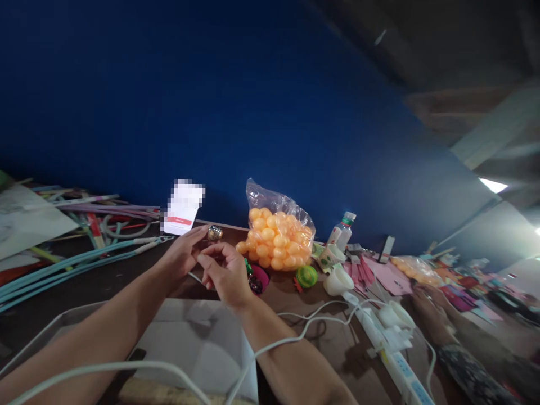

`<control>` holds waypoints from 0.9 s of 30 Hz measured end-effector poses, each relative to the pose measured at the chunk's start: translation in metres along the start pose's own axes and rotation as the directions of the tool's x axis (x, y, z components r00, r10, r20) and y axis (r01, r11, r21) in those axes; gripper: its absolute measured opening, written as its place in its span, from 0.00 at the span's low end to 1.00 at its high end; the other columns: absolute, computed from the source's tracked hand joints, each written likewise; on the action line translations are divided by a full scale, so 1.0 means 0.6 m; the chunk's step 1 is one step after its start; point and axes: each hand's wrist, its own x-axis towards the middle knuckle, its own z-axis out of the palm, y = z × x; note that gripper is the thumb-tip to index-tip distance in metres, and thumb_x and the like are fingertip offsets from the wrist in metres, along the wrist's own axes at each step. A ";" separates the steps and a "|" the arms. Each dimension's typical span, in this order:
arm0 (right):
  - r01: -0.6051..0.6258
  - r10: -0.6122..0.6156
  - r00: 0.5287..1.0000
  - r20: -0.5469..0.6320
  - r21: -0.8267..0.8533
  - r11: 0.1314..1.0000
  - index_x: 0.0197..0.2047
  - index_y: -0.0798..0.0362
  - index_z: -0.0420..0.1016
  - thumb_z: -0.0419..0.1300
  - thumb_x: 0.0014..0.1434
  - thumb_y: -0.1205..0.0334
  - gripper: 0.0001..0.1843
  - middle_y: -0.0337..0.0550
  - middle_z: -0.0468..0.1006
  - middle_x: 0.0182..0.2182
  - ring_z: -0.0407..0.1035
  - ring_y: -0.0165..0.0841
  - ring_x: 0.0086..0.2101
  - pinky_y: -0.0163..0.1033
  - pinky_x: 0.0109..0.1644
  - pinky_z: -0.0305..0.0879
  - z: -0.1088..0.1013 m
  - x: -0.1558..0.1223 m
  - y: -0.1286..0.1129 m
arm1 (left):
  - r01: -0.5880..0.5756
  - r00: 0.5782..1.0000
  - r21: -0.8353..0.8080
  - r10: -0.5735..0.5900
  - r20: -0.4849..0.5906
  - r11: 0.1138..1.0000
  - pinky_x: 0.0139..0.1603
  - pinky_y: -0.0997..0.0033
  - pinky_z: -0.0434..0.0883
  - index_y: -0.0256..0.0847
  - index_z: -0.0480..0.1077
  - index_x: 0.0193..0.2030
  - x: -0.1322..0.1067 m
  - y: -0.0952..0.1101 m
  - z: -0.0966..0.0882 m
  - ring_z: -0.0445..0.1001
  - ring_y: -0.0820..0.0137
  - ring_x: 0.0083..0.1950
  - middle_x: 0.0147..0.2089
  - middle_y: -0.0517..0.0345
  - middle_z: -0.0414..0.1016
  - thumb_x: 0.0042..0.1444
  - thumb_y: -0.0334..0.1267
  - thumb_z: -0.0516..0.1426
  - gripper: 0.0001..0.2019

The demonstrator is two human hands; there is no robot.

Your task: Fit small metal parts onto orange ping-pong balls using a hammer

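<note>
My left hand point(184, 256) and my right hand point(228, 274) come together above the brown table, close to the front tray. The fingers of the left are bent inward and meet those of the right, which are pinched. Whatever lies between them is too small or too hidden to make out. Just beyond the left fingertips is a small shiny round object point(215, 232). Beside the right hand lie a dark and magenta item point(259, 279) and a green round toy point(306, 276). Behind them stands a clear plastic bag point(278, 239) filled with several orange balls.
A lit phone point(182, 208) leans at the back. Light blue cords point(84, 267) lie left. Below my hands is a whitish tray point(189, 332). White cables cross in front to a power strip point(399, 360). A bottle point(343, 232) stands right; another person's hands point(434, 315) work farther right.
</note>
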 end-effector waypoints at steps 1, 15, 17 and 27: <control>-0.015 0.016 1.000 -0.020 0.033 0.999 0.35 0.53 0.70 0.64 0.53 0.55 0.12 0.28 0.68 0.14 0.58 0.22 0.13 0.27 0.16 0.54 0.001 0.002 -0.001 | -0.007 1.000 0.012 0.007 0.007 1.000 0.34 0.72 0.73 0.35 0.74 0.37 0.002 -0.001 -0.003 0.76 0.69 0.33 0.34 0.53 0.79 0.51 0.39 0.63 0.10; -0.011 0.084 0.973 -0.213 0.322 0.947 0.33 0.53 0.69 0.68 0.44 0.58 0.15 0.35 0.76 0.27 0.58 0.20 0.16 0.26 0.15 0.51 -0.007 0.022 -0.011 | -0.010 1.000 0.046 0.010 0.013 0.999 0.35 0.78 0.74 0.35 0.77 0.36 -0.006 0.011 0.005 0.74 0.72 0.34 0.37 0.53 0.79 0.54 0.38 0.62 0.08; -0.016 0.099 0.970 -0.224 0.344 0.939 0.33 0.53 0.70 0.69 0.43 0.58 0.15 0.35 0.77 0.27 0.58 0.20 0.16 0.26 0.15 0.50 -0.009 0.024 -0.013 | -0.002 1.000 0.070 0.001 0.021 0.998 0.37 0.77 0.75 0.35 0.77 0.37 -0.006 0.008 0.003 0.74 0.72 0.35 0.37 0.54 0.79 0.53 0.39 0.63 0.09; -0.128 0.239 0.951 -0.195 0.457 0.880 0.32 0.53 0.70 0.69 0.42 0.63 0.14 0.35 0.77 0.24 0.53 0.18 0.15 0.25 0.16 0.41 -0.014 0.023 -0.026 | 0.023 0.999 0.112 -0.018 -0.042 0.994 0.38 0.76 0.76 0.37 0.76 0.38 -0.013 0.008 0.013 0.76 0.73 0.35 0.36 0.57 0.79 0.49 0.37 0.66 0.11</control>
